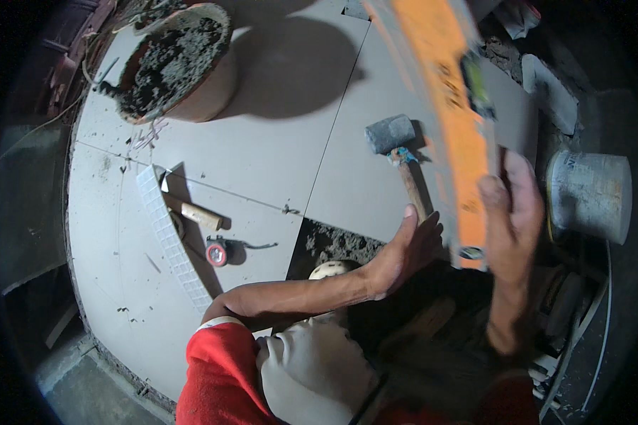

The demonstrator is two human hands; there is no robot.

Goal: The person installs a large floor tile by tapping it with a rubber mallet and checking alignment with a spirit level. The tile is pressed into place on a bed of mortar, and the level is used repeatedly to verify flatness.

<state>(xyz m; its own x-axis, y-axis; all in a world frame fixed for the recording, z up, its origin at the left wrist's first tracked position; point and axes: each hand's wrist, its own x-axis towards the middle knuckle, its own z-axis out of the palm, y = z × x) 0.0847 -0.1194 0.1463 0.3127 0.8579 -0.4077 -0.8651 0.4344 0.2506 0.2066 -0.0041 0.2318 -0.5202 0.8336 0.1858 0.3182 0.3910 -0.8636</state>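
My right hand [512,212] grips an orange spirit level [452,106] near its lower end. The level is held up over the floor and partly blurred, with dark vials showing along its edge and at its end. My left hand [407,251] is open, thumb apart from the fingers, beside the lower end of a mallet's wooden handle [411,185]. Whether it touches that handle I cannot tell. The mallet's grey head [390,133] rests on a pale floor tile [276,166]. Under my left wrist, dark mortar [340,244] shows in a gap between tiles.
A bucket of wet mortar [213,88] stands at the far left. Nearer lie a white gridded strip [169,230], a wooden-handled tool [195,212] and a tape measure [217,251]. At the right are a white bucket [590,195] and a pale broken piece [549,92].
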